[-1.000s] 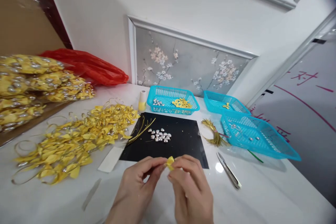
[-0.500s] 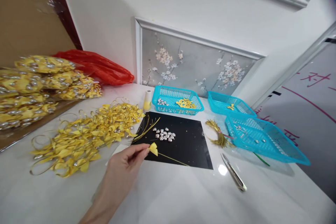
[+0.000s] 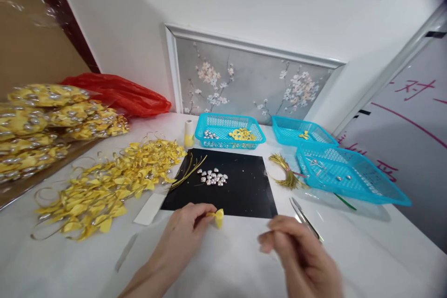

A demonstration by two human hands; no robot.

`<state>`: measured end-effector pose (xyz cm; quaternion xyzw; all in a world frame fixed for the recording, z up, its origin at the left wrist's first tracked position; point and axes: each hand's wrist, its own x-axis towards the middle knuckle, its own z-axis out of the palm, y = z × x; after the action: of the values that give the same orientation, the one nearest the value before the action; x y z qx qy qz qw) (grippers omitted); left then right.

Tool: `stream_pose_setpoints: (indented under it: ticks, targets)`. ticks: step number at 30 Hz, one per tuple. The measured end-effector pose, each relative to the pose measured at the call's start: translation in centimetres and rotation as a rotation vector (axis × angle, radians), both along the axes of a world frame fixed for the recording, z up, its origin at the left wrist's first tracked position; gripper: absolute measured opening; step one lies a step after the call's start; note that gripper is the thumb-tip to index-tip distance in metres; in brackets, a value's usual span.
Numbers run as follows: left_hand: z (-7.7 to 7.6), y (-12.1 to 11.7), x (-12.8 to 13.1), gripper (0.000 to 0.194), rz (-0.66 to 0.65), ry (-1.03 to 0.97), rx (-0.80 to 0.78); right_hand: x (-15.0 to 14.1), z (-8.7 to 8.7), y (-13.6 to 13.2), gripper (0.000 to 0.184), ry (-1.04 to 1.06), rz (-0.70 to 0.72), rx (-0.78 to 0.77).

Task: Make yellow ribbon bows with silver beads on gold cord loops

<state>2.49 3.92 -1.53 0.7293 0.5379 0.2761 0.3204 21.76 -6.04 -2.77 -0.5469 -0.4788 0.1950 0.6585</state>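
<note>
Between thumb and fingers, my left hand [image 3: 186, 226] pinches a small yellow petal piece [image 3: 219, 217] just in front of the black mat [image 3: 244, 195]. My right hand [image 3: 302, 253] is off to the right, blurred by motion, its fingers curled; whether they hold anything does not show. Tweezers [image 3: 305, 219] lie right behind it, partly covered. Silver heart-shaped beads [image 3: 213, 178] are grouped on the mat, with several gold wires [image 3: 188, 172] across its left edge. A heap of yellow petal-and-bead sprigs [image 3: 115, 177] spreads to the left.
A blue basket [image 3: 228, 142] holding beads and yellow pieces stands behind the mat, beside a small yellow-and-white bottle [image 3: 189, 135]. Two more blue baskets [image 3: 300, 125] and a gold wire bundle [image 3: 286, 174] are at right. Bagged sprigs [image 3: 42, 121] and a red bag [image 3: 118, 93] sit far left.
Both hands met at the yellow piece; then my right hand went out of view and a wire showed trailing from the piece. Now my right hand is back at right, and my left hand sits lower.
</note>
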Motion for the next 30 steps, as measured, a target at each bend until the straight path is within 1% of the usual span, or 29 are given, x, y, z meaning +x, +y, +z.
stream_pose_setpoints:
  ticks: [2, 3, 5, 7, 10, 14, 16, 18, 19, 21, 25, 27, 30]
  targets:
    - [-0.1, 0.1, 0.1, 0.027, -0.017, 0.052, 0.043, -2.5, -0.6, 1.7, 0.024, 0.138, 0.156, -0.038]
    - [-0.1, 0.1, 0.1, 0.027, -0.029, 0.073, 0.061, -3.5, -0.9, 2.3, 0.025, 0.181, 0.208, -0.062]
    - [-0.2, 0.2, 0.1, 0.025, -0.046, 0.108, 0.090, -4.8, -1.6, 2.9, 0.027, 0.225, 0.253, -0.110]
    - [-0.3, 0.4, 0.1, 0.024, -0.044, 0.140, 0.120, -5.2, -2.3, 3.0, 0.029, 0.234, 0.239, -0.147]
    - [-0.1, 1.2, 0.1, 0.026, -0.017, 0.185, 0.187, -5.0, -3.4, 2.7, 0.031, 0.223, 0.210, -0.179]
    - [0.5, 3.0, 0.8, 0.026, -0.017, 0.244, 0.275, -4.6, -4.5, 2.5, 0.029, 0.101, 0.230, -0.170]
    - [0.7, 4.0, 1.3, 0.021, -0.040, 0.268, 0.298, -4.6, -4.8, 2.5, 0.029, 0.023, 0.230, -0.145]
    - [0.6, 4.9, 1.8, 0.012, -0.072, 0.279, 0.304, -4.6, -4.9, 2.6, 0.028, -0.024, 0.221, -0.120]
    - [0.5, 5.3, 1.9, 0.009, -0.086, 0.278, 0.303, -4.7, -5.0, 2.6, 0.028, -0.036, 0.215, -0.108]
    - [0.1, 5.8, 2.0, 0.014, -0.099, 0.269, 0.293, -4.8, -5.1, 2.7, 0.027, -0.043, 0.198, -0.083]
    - [-0.7, 6.3, 1.8, 0.018, -0.073, 0.207, 0.244, -5.1, -5.2, 2.7, 0.026, -0.051, 0.161, -0.054]
    - [-0.5, 6.0, 1.6, 0.016, -0.042, 0.148, 0.204, -5.0, -5.0, 2.7, 0.026, -0.056, 0.150, -0.051]
    - [0.5, 4.7, 1.3, 0.013, -0.013, 0.015, 0.111, -4.5, -4.1, 2.8, 0.026, -0.081, 0.139, -0.017]
